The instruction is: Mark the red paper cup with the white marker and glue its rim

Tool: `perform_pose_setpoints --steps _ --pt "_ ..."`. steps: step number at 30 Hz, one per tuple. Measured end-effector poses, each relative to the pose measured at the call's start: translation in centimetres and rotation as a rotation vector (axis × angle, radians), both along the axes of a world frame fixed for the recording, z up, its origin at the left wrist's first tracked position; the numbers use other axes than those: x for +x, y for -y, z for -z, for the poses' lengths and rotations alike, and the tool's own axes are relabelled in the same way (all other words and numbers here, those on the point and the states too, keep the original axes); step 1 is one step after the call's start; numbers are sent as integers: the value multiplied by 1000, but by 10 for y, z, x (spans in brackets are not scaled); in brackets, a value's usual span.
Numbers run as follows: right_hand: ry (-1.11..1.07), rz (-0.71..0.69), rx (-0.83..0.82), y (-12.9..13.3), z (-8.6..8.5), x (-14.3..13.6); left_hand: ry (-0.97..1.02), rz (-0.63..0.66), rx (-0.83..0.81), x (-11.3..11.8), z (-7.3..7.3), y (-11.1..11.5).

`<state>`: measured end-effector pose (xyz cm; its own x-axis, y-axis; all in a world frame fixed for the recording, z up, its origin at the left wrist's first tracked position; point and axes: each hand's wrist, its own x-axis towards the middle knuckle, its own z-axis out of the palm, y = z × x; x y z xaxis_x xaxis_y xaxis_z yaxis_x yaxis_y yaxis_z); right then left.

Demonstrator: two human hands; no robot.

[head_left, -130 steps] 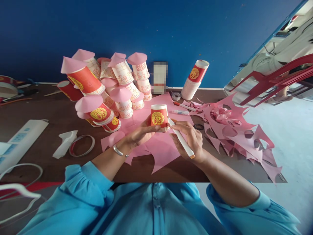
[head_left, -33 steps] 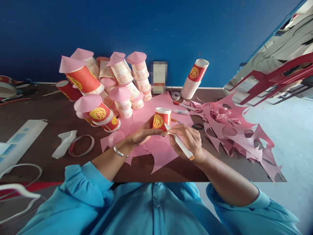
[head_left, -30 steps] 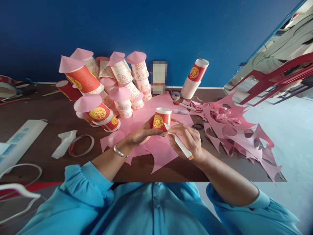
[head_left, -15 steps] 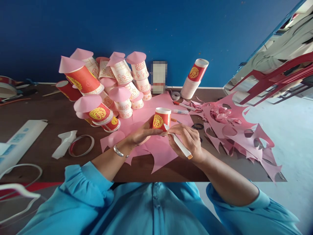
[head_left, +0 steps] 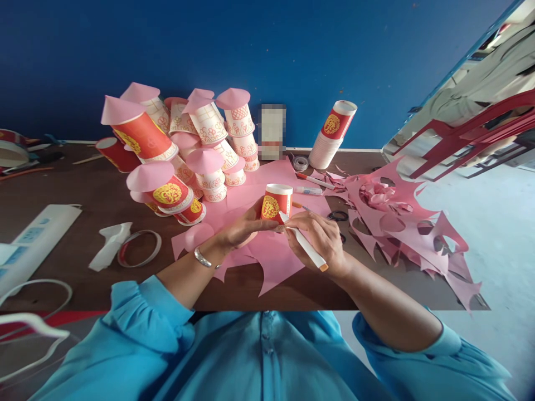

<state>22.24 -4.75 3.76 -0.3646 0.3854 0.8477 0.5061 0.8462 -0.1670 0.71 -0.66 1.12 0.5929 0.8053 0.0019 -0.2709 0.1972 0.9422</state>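
Note:
A red paper cup with a yellow printed emblem (head_left: 277, 201) stands upright in the grip of my left hand (head_left: 245, 225), whose thumb lies along its lower front. My right hand (head_left: 316, 236) holds a white marker with an orange end (head_left: 310, 250), its tip at the front of the cup. Beneath both hands spreads a pink paper sheet (head_left: 276, 267). Left of them stand several stacked paper cups with pink cone tops, among them a red one (head_left: 148, 136) and patterned white ones (head_left: 211, 125).
Cut pink paper scraps (head_left: 412, 223) cover the table's right side. A cup stack (head_left: 328, 145) stands by the blue wall, near a tape roll (head_left: 300, 162) and a glue tube (head_left: 308, 190). At left lie a large tape roll (head_left: 140, 249), a white tape piece (head_left: 111, 245) and a power strip (head_left: 37, 236).
The marker and my right hand have shifted very slightly left at the cup. My left hand and the cup stay in place.

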Motion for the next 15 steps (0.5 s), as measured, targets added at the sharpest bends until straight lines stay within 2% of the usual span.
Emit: perform_pose_setpoints --steps 8,15 --pt "-25 -52 -35 0 -1 -1 1 -21 -14 2 -5 1" --pt "-15 -18 -8 1 -2 0 -10 -20 -29 1 -2 0"
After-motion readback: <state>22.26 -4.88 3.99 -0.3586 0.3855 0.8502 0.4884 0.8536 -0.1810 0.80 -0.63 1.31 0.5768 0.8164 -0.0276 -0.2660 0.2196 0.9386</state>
